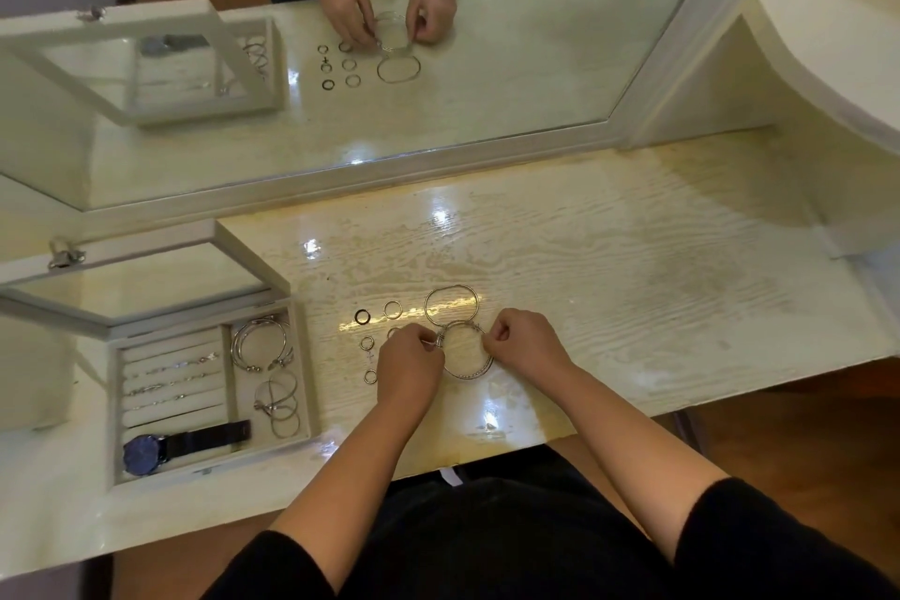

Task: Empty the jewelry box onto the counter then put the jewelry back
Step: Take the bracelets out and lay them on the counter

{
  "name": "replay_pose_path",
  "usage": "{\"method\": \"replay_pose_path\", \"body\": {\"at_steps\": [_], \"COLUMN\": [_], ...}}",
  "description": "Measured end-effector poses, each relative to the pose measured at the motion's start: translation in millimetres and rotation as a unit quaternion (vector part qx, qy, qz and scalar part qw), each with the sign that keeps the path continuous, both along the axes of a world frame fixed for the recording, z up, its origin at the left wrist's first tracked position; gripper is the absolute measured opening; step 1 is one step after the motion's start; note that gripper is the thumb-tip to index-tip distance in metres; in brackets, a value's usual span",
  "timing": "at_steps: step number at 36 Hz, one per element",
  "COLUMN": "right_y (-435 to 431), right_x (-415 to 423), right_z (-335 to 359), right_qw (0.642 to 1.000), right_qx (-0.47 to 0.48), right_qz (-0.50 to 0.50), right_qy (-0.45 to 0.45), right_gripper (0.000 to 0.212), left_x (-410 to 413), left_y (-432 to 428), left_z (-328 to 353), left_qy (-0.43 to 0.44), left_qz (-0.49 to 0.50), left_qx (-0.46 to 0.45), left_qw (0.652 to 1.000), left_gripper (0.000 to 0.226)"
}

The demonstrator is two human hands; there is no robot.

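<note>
The grey jewelry box (303,373) sits open at the left of the counter, lid (146,280) raised. Inside lie a blue-faced watch (146,453), silver cuff bangles (260,342), hoop pieces (280,402) and thin chains on the ring rolls (170,380). On the counter, several small rings (363,317) lie beside an oval bangle (452,305). My left hand (409,368) and my right hand (523,341) pinch opposite sides of a round silver bracelet (467,368) that lies on the counter.
A large mirror (438,78) stands along the back of the glossy cream counter (633,287) and reflects the hands and the jewelry. A white shelf unit (828,63) rises at the right. The counter's front edge runs just below my forearms.
</note>
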State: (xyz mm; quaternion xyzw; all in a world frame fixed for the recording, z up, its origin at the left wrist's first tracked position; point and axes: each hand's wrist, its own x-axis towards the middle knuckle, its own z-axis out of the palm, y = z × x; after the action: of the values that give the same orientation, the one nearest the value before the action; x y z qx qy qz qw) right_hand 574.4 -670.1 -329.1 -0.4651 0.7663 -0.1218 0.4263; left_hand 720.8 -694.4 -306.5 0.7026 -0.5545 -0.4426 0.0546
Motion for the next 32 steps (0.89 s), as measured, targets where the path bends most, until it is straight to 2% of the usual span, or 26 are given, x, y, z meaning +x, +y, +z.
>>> {"method": "replay_pose_path", "body": {"at_steps": [9,18,32], "right_y": [3,1,-1], "right_x": [2,4,9], "right_z": [-1,4,10], "right_qw": [0.998,0.995,0.993], "right_qx": [0.009,0.025,0.034], "right_qz": [0.048,0.067,0.074], "right_qy": [0.03,0.065,0.084], "right_gripper": [0.007,0.007,0.019], "left_x": [8,6,5], "left_y": [9,9,8], "left_z": [-6,-6,-2], "left_qy": [0.001,0.004,-0.007], "left_qz": [-0.002,-0.013,-0.059], "left_qx": [0.016,0.02,0.017], "left_qw": [1.0,1.0,0.998], "left_gripper": [0.027,0.033,0.038]}}
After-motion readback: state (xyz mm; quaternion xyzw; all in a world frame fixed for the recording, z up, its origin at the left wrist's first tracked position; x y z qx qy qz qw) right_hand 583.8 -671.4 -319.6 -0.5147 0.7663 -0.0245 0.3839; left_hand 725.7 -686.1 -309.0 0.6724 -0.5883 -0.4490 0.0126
